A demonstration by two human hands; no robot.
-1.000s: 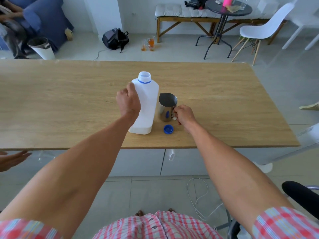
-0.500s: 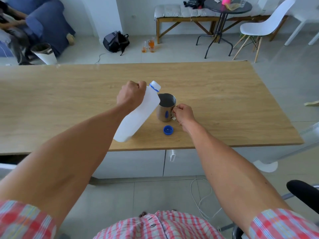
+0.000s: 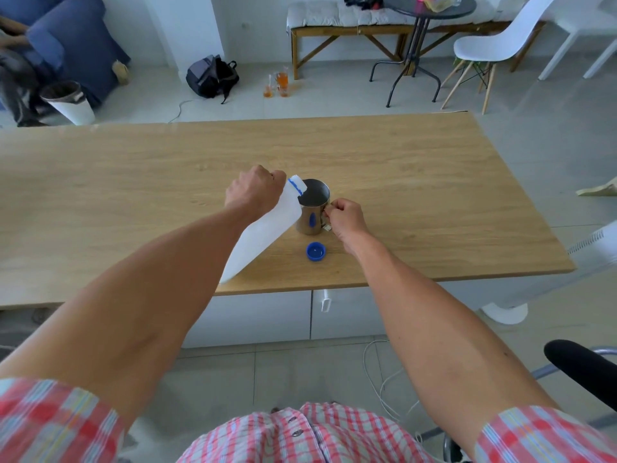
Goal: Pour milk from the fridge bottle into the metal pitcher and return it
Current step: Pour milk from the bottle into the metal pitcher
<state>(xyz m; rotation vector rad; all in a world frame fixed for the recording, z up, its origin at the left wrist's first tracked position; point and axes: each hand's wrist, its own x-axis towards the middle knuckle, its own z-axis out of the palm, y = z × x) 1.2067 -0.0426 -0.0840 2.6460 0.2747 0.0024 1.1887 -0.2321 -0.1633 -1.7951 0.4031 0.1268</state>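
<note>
white bottle (image 3: 263, 228), blue cap (image 3: 315, 251), silver pitcher (image 3: 312, 212)

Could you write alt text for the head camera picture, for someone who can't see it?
The left hand tilts a white plastic milk bottle over a shiny metal pitcher on a long wooden table, while the right hand grips the pitcher's handle. A round blue bottle cap lies just in front.

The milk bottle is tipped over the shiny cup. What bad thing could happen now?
The milk bottle is tilted steeply in the left hand, its mouth just over the rim of the metal pitcher, so milk might splash onto the table. The right hand only pinches the handle, so a bump could tip the pitcher. The blue cap lies near the edge and could get knocked off.
</note>
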